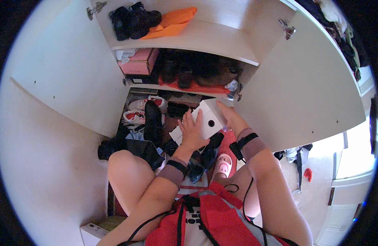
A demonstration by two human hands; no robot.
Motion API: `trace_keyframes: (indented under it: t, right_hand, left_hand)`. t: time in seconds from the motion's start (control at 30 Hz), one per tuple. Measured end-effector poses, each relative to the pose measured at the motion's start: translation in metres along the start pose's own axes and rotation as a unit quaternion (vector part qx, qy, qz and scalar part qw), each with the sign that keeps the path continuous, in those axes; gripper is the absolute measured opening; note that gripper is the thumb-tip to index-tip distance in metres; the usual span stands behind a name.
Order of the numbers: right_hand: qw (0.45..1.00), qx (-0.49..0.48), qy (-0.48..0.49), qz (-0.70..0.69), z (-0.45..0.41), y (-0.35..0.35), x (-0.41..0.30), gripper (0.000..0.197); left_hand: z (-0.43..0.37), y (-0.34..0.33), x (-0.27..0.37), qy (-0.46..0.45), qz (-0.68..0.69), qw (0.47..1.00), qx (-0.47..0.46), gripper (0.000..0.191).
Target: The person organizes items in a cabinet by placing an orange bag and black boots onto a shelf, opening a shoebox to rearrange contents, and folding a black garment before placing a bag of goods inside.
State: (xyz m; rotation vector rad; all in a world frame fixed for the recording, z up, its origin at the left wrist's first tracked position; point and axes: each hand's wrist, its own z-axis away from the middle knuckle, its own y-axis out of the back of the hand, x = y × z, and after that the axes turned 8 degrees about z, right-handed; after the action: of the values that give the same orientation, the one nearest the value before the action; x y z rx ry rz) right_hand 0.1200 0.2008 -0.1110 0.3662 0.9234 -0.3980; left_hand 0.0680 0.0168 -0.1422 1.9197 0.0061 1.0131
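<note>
Both my hands are on a white cardboard box (214, 115) with a round black mark on its side, held tilted in front of the open cabinet. My left hand (192, 130) lies on its left part, fingers spread over a flap. My right hand (230, 115) grips its upper right edge. To the left of the box are white and red sneakers (135, 116) and a long black shoe or boot (153, 120). Below the box lie dark, glossy items (198, 161), whose kind I cannot tell.
Open cabinet doors stand at left (69, 67) and right (305, 83). A middle shelf holds a pink box (136, 66) and dark shoes on red material. Above are black items (133, 21) and an orange bag (176, 23). A pink slide (222, 166) is on my foot.
</note>
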Motion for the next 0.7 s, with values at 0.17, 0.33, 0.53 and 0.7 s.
trace_keyframes:
  t: [0.17, 0.33, 0.53, 0.7]
  right_hand:
    - [0.991, 0.070, 0.013, 0.112, 0.004, -0.013, -0.017, 0.093]
    - [0.957, 0.133, -0.069, 0.250, -0.060, 0.003, 0.025, 0.093]
    - [0.922, 0.147, -0.081, 0.350, -0.078, -0.009, 0.037, 0.095]
    - [0.942, 0.128, -0.061, 0.305, -0.089, -0.025, 0.026, 0.097]
  left_hand:
    - [-0.004, -0.008, -0.009, -0.005, 0.153, 0.984, 0.091, 0.103]
    - [-0.013, -0.047, -0.093, 0.304, 0.368, 0.877, 0.057, 0.084]
    - [0.011, -0.084, -0.127, 0.637, 0.234, 0.726, 0.114, 0.088]
    - [0.058, -0.129, -0.214, 0.606, 0.550, 0.564, 0.112, 0.070]
